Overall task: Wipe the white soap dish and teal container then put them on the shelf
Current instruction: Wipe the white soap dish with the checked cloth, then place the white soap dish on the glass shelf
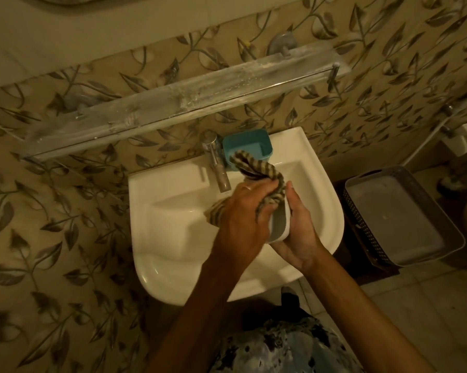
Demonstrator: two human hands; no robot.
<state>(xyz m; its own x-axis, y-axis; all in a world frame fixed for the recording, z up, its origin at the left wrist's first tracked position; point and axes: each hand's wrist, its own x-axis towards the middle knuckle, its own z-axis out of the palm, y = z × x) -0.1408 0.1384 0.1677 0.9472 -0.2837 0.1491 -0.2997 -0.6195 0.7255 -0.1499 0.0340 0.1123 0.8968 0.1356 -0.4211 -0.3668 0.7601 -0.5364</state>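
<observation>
From the head camera we take the white washbasin (173, 238) as our landmark. Over its bowl, toward the right rim, our right hand (297, 232) cradles the white soap dish (279, 224) from below and outside, fingers curled along its far wall and thumb pressed on the upper end. Our left hand (243, 211) bunches a striped cloth (256, 168) and pushes it into the dish, fingers closed tight around the fabric. The dish looks like light, rigid plastic with smooth walls, likely slippery if damp, so we judge the long sides the safest place to hold. The cloth is soft and drapes loosely. The teal container (247, 146) stands on the basin's back ledge, just right of the chrome tap (217, 162); it too appears light and stiff, best gripped across its rim. Above the basin runs the glass shelf (173, 103), dusty and bare. To the basin's right, on the floor, sits a grey basket (404, 216). We count one dish, one container, one cloth, one shelf, one tap, one basket.
</observation>
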